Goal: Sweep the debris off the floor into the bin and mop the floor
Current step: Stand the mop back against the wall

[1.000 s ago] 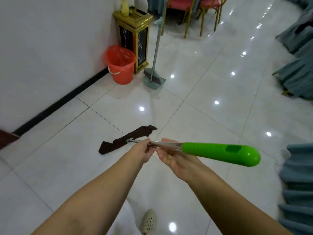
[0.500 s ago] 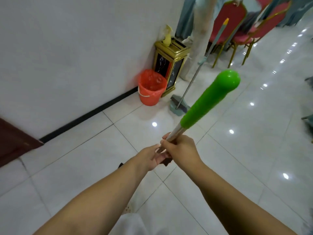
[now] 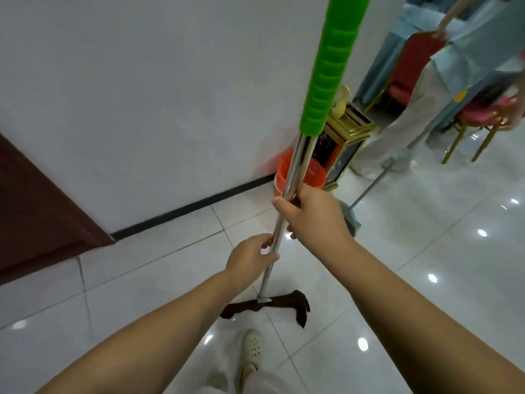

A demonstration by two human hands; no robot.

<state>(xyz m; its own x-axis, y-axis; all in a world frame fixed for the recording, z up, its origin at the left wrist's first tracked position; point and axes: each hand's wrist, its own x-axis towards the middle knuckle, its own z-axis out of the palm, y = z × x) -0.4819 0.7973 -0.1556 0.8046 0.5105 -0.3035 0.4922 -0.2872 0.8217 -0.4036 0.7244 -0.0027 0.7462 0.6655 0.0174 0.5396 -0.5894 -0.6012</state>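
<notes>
Mop (image 3: 295, 169) held near upright, dark cloth head (image 3: 287, 305) flat on the white tiled floor (image 3: 426, 265) beside a pale shoe (image 3: 252, 346). Left hand (image 3: 250, 258) wrapped low around the steel pole, right hand (image 3: 312, 217) clenched higher up. Orange bucket (image 3: 314, 173) behind by the wall, gold-trimmed bin (image 3: 345, 143) next to it.

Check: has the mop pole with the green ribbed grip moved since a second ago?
Yes. The mop pole swung from lying level across the view to near upright; its green grip now rises above the orange bucket against the white wall.
</notes>
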